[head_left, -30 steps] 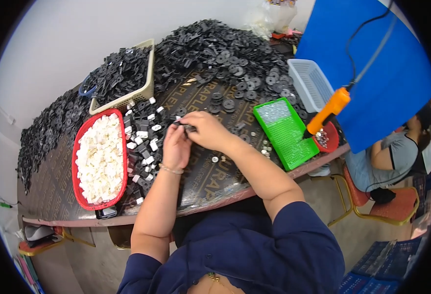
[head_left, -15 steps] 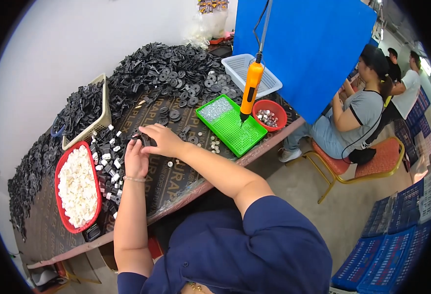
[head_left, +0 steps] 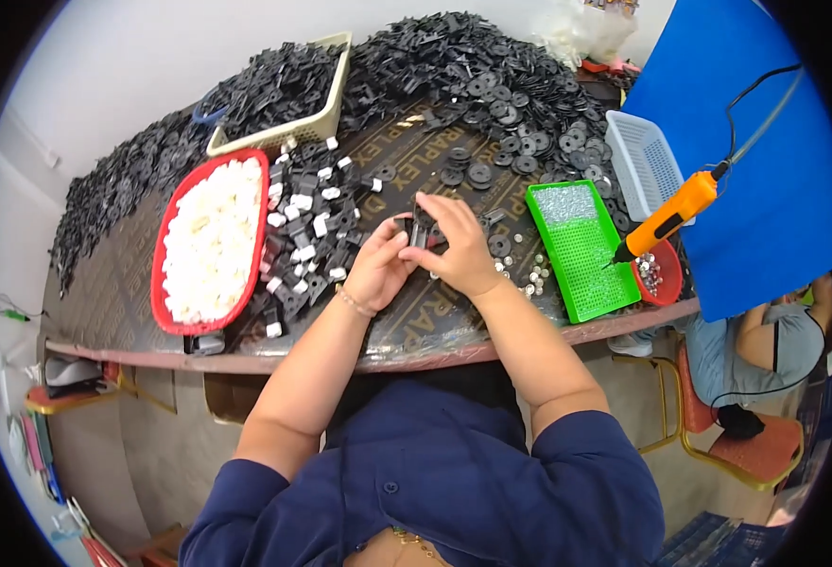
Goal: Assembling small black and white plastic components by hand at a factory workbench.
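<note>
Holding a small black part (head_left: 423, 230) between both my hands over the middle of the worktop (head_left: 416, 326).

Crowding my left hand (head_left: 378, 267) on its left is a scatter of black-and-white pieces (head_left: 307, 231), then a red tray of white pieces (head_left: 210, 241); far beyond lie a beige tray of black parts (head_left: 279, 90) and a big heap of black discs (head_left: 473, 76). Right of my right hand (head_left: 454, 248) are loose silver screws (head_left: 534, 274), a green screw board (head_left: 581, 248), a red bowl (head_left: 657, 274), an orange powered screwdriver (head_left: 671, 215) hanging above them and a white basket (head_left: 645, 163). My part stands roughly on end, long axis running near-to-far, though my fingers hide most of it. Both hands are closed around it, fingertips pinching, left thumb on its left side and right fingers over its right.
</note>
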`<state>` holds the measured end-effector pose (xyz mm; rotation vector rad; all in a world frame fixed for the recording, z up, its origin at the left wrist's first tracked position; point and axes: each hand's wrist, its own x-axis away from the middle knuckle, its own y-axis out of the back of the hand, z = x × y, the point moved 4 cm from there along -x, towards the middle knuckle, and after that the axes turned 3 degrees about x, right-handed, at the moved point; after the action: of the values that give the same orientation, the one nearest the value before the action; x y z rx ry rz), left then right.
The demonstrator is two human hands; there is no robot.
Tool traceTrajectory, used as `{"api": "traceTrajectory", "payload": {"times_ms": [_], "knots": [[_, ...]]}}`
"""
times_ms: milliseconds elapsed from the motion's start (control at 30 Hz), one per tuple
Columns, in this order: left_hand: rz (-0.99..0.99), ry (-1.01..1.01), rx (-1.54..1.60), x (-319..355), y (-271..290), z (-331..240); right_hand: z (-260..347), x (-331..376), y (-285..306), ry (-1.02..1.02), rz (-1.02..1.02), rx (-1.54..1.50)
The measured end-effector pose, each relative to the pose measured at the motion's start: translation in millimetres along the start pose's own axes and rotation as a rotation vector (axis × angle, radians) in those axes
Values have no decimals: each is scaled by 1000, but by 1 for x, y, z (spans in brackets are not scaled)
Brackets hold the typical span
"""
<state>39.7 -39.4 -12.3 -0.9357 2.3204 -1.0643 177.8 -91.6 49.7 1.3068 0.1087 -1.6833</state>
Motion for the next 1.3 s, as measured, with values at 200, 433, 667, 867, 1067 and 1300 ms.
{"api": "traceTrajectory", "payload": {"times_ms": [200,433,667,867,1067,1300], "knots": [[-24,-22,53,-4,17,-1,-3,-2,-11,-83,83,-147],[-4,-38,33,-4,13,-5,-4,-3,-16,-162,107,-235],[-37,-41,12,-1,12,-11,-3,-4,-18,-198,127,-297],[-12,-68,0,-1,21,-13,0,-8,-24,-135,124,-254],[78,-27,110,0,13,-15,8,-12,-24,35,85,-92],[-78,-78,-212,5,6,-16,6,-20,-19,-81,194,-116]]}}
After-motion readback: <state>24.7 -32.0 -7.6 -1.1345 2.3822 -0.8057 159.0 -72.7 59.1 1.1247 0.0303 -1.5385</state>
